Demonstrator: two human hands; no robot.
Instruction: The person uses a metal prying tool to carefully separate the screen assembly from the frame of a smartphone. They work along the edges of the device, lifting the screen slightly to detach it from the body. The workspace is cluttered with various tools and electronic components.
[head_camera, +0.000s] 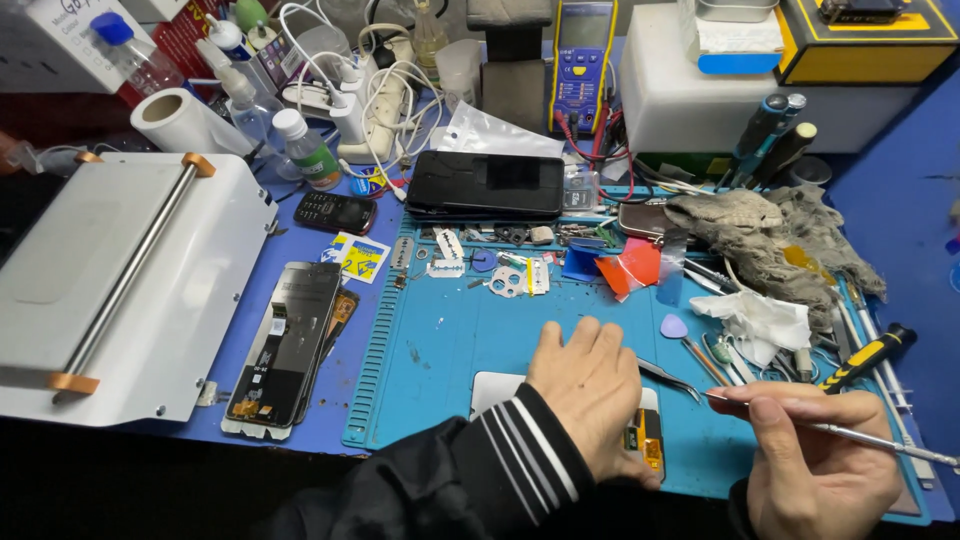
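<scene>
The opened phone (560, 400) lies flat on the blue mat (450, 340) near the front edge of the worktop (900, 200), its pale back showing at the left and a strip of yellow-orange internals at the right, so it appears already opened, with the inside work seemingly still in hand; how much of that is done cannot be told, since most of the device is covered. The left hand (592, 390) rests palm-down on top of it, fingers loosely curled, pinning it in place. The right hand (825, 450) sits just beside the phone's right end, pinched shut around a thin metal pry tool (860, 433) whose tip points left toward the phone without touching it. Tweezers (668, 378) lie between the two hands. Farther out sit a detached screen (285, 345) and a white separator machine (120, 280).
</scene>
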